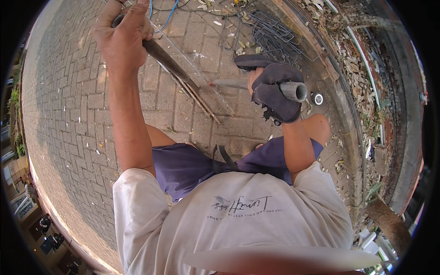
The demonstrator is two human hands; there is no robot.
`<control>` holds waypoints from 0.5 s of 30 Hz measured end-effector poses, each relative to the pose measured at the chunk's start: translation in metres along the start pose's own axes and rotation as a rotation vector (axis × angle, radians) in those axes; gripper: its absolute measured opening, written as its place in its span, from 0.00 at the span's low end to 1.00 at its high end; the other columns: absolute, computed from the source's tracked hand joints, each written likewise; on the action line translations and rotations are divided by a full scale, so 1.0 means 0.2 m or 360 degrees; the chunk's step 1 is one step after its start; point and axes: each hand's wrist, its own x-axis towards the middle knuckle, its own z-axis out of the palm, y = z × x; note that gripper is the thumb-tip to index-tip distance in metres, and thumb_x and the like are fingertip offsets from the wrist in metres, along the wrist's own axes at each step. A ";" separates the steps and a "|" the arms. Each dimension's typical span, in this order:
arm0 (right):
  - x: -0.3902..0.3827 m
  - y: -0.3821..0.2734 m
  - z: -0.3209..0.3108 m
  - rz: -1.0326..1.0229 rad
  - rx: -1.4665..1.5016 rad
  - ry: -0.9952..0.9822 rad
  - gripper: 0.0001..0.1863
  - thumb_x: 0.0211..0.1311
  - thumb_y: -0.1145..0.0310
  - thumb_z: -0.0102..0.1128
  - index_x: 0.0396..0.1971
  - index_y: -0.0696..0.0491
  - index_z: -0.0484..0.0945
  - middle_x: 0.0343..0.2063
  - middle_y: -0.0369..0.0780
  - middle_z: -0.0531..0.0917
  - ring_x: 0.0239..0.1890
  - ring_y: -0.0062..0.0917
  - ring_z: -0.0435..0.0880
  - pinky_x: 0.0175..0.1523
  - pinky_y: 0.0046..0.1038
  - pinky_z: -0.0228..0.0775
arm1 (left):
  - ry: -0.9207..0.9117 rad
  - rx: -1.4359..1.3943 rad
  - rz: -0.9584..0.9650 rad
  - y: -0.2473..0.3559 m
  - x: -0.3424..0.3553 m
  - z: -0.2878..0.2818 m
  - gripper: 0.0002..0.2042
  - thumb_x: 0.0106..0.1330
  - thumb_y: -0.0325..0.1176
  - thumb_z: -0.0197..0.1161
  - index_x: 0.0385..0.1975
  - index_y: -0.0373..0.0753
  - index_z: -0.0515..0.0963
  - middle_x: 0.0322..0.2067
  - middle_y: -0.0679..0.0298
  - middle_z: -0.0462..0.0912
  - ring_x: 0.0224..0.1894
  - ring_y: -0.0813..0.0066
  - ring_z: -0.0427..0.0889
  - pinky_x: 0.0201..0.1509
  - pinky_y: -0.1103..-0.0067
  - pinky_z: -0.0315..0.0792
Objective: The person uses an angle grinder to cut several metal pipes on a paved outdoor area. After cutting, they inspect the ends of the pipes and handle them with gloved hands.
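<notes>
My bare left hand [124,34] is closed around the upper end of a dark round bar [172,64], which slants down to the right over the paving. Alongside and beneath it run thin brown rods [197,98]. A dark, torn glove or cloth pad [277,89] covers most of my right hand [256,79], and with it I grip a grey metal pipe [299,92] whose hollow end faces up. On the hand's other side a narrow grey piece [233,84] with a reddish tip sticks out; whether it belongs to the pipe I cannot tell.
Bent dark metal rods [277,34] lie heaped beyond my right hand. A small round black-and-white object [317,98] lies near the pipe. A blue hose or cable [168,18] crosses the brick paving [73,91]. Along the right runs a kerb [341,87] with dry leaves.
</notes>
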 end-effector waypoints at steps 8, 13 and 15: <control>-0.02 0.00 0.01 0.0101 0.0040 0.0083 0.07 0.52 0.79 0.66 0.18 0.54 0.79 0.15 0.35 0.80 0.23 0.25 0.84 0.61 0.50 0.77 | -0.0045 -0.0112 0.0040 -0.05 0.01 0.00 0.08 0.71 0.25 0.65 0.46 0.29 0.80 0.15 0.71 0.68 0.17 0.85 0.61 0.24 0.80 0.58; -0.01 -0.01 -0.01 0.0061 0.0003 0.0020 0.07 0.52 0.79 0.66 0.18 0.54 0.79 0.16 0.35 0.80 0.23 0.26 0.84 0.61 0.51 0.77 | -0.0021 -0.0104 0.0071 -0.06 0.02 0.01 0.09 0.71 0.25 0.64 0.47 0.29 0.80 0.15 0.71 0.68 0.17 0.84 0.61 0.24 0.79 0.58; -0.01 -0.01 -0.02 0.0056 0.0006 0.0016 0.07 0.52 0.79 0.67 0.18 0.54 0.79 0.16 0.35 0.80 0.23 0.26 0.83 0.61 0.52 0.77 | -0.0020 -0.0093 0.0086 -0.07 0.03 0.00 0.09 0.71 0.25 0.64 0.47 0.28 0.79 0.15 0.71 0.68 0.17 0.84 0.60 0.24 0.79 0.58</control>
